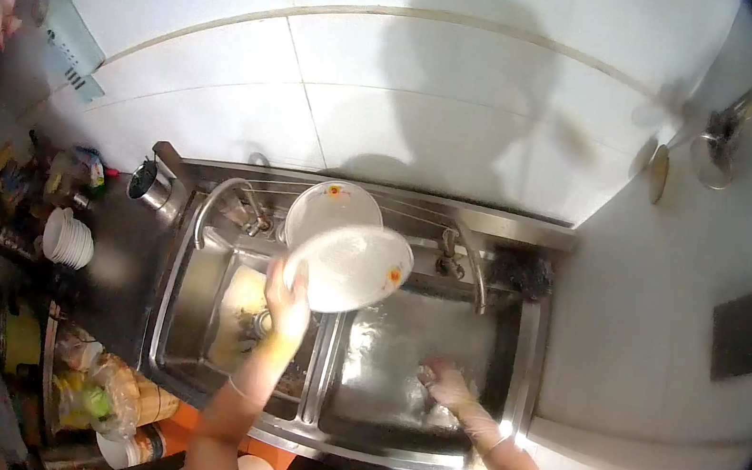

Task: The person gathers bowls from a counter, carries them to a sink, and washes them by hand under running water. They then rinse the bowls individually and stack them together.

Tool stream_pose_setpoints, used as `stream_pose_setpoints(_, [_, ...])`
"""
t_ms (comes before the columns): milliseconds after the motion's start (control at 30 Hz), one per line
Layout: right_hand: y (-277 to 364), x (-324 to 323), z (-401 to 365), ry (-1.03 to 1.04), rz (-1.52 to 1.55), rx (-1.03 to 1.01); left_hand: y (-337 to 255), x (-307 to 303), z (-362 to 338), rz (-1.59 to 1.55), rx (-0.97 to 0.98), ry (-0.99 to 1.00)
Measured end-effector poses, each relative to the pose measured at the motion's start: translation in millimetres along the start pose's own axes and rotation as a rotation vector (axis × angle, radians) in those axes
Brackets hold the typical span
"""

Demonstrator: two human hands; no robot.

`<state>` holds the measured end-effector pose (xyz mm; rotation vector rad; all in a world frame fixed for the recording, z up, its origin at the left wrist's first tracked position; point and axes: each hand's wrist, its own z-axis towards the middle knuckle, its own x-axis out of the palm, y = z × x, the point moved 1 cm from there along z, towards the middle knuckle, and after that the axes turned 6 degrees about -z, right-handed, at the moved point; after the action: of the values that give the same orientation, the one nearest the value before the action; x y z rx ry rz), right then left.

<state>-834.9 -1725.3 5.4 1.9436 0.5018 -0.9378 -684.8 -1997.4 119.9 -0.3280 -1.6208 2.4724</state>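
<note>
My left hand (286, 297) grips the near edge of a white oval plate (347, 268), which is tilted above the divider between the two sink basins. An orange mark shows near its right rim. Partly hidden behind it, another white plate (334, 205) with a similar orange mark rests at the back of the sink. My right hand (445, 384) reaches down into the water of the right basin (379, 418); its fingers are blurred there, and I cannot tell whether they hold anything.
Curved taps stand behind the left basin (206, 211) and right basin (478, 278). A dark scrubber (524, 273) sits at the back right corner. On the left counter are a metal container (152, 184) and stacked white bowls (68, 238). Bagged items (113, 395) lie below.
</note>
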Motion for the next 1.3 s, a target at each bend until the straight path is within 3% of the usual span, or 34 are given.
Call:
stream_pose_setpoints(33, [16,-15,6,0.063,0.113,0.054,5,-1,19,-0.118,-0.134,-0.019])
stream_pose_setpoints(100, [39,-35,20,0.079,0.157,0.058,10,-5,49,-0.169,-0.21,-0.011])
stream_pose_setpoints(167, [68,-56,27,0.129,0.323,0.18,13,-11,73,-0.105,-0.384,0.099])
stream_pose_setpoints(233, [77,-60,44,0.085,0.368,0.079,26,-13,93,-0.018,-0.512,0.208])
stream_pose_setpoints(267, [83,-62,51,0.064,0.391,0.032,78,-18,107,0.072,-0.488,0.314])
stream_pose_setpoints(367, [117,-82,75,-0.127,0.505,-0.169,72,-12,122,0.493,-0.432,0.292])
stream_pose_setpoints(500, [166,-112,101,-0.175,0.714,0.039,57,-16,121,0.269,-0.643,0.307])
stream_pose_setpoints(533, [163,-104,122,-0.235,0.688,0.079,39,-17,119,0.431,-0.569,0.356])
stream_pose_setpoints(600, [141,-75,172,-0.314,0.704,0.11,85,-18,116,0.462,-0.401,0.324])
stream_pose_setpoints(633, [144,-78,177,-0.234,0.773,0.078,103,-19,114,0.475,-0.318,0.308])
stream_pose_setpoints(700, [153,-85,188,-0.066,0.906,0.012,94,-18,112,0.146,-0.721,0.374])
stream_pose_setpoints(767, [183,-107,168,0.003,1.058,0.2,63,-22,112,-0.235,-1.169,0.492])
stream_pose_setpoints(800, [194,-114,163,0.039,1.13,0.293,69,-22,113,-0.327,-1.207,0.545])
stream_pose_setpoints(900, [135,-66,208,0.25,1.155,0.167,85,-24,113,-0.519,-1.265,0.664])
stream_pose_setpoints(1000, [115,-54,219,0.309,1.174,0.352,88,-26,118,-0.545,-1.261,0.698])
stream_pose_setpoints(1200, [123,-52,208,0.282,1.316,0.252,104,-29,122,-0.539,-1.31,0.728])
stream_pose_setpoints(1300, [122,-36,212,0.13,1.265,0.203,115,-32,125,-0.529,-1.31,0.775])
